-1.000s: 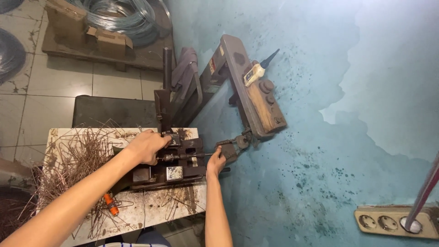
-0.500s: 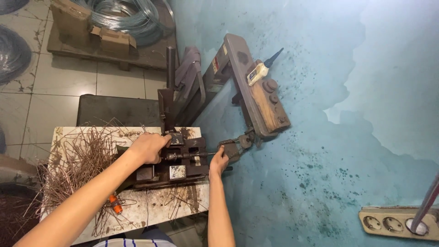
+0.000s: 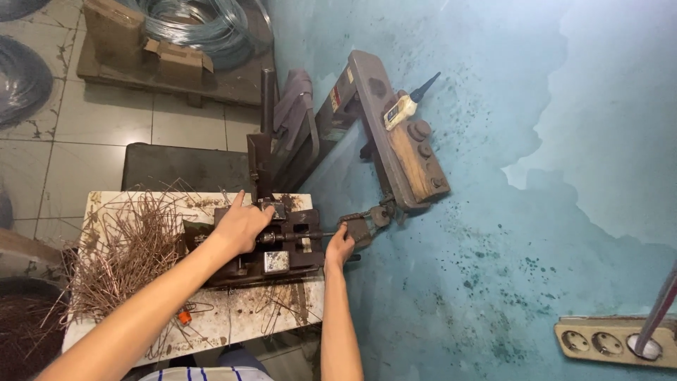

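The left hand lies flat w/ fingers loose on top of the dark metal bending jig, which sits on the near white bench. The right hand is clenched on the jig's handle at its right end. The jig's thin rod runs left-right between both hands, & the right hand is nearer the handle; bent wire bits pile up to the left.

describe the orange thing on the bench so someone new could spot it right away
Start at the white worktable against the blue wall, where the left hand rests on a dark metal jig. Look toward the near edge, just below the left forearm, beside the heap of bent rusty wire pieces. The small orange handle there is the only bright colour among brown wire and stained white surface.
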